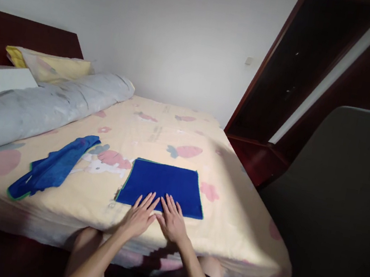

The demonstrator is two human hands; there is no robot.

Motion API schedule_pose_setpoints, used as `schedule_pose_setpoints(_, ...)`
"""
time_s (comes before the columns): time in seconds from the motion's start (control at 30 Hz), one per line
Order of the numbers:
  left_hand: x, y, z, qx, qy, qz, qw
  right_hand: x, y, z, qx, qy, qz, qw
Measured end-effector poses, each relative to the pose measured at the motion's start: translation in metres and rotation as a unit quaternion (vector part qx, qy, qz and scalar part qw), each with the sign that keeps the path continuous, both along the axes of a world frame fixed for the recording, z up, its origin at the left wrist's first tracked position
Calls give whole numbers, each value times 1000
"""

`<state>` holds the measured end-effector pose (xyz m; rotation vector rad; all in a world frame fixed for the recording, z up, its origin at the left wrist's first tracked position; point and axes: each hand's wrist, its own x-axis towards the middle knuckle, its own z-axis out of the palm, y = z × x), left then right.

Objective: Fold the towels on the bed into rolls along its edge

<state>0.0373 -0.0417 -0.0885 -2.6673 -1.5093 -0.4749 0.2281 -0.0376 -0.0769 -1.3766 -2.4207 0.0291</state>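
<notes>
A blue cloth [165, 181] with a thin green edge lies flat as a neat rectangle on the bed. My left hand [141, 215] rests palm down at its near edge, fingers spread over the fabric. Beside it, my right hand [172, 219] lies the same way, fingertips on the near part of the cloth. The two thumbs almost meet just in front of the near edge. Further left, a second blue cloth [55, 169] with green trim is crumpled in a long heap, touched by neither hand.
The bed [228, 221] has a cream sheet with carrot and rabbit prints. A long grey roll [52, 102], a white box [1, 81] and a yellow pillow [58, 67] lie at the left by the dark headboard [28, 36]. A dark panel [338, 197] stands at the right.
</notes>
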Motion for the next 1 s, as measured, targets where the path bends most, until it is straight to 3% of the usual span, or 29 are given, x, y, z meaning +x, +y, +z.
schedule_pose_setpoints(0.23,-91,6,-3,-45,9,56,997,96,-3,-9,-13,-44,-71,996)
schedule_pose_setpoints(0.33,-117,7,0,-74,-9,47,996,129,-2,-12,-7,-37,-76,996)
schedule_pose_setpoints(0.47,-139,14,5,-113,-50,35,992,152,4,-8,-8,16,-37,999)
schedule_pose_setpoints(0.57,-145,20,6,-105,-88,49,989,156,8,1,-21,84,-41,995)
schedule_pose_setpoints(0.7,-143,30,7,-64,-169,61,982,152,14,14,-49,158,-97,981)
schedule_pose_setpoints(0.83,-133,50,13,-88,-275,155,945,144,37,22,-86,179,-136,971)
schedule_pose_setpoints(1.0,-119,80,18,-107,-265,235,929,134,73,19,-67,122,-195,971)
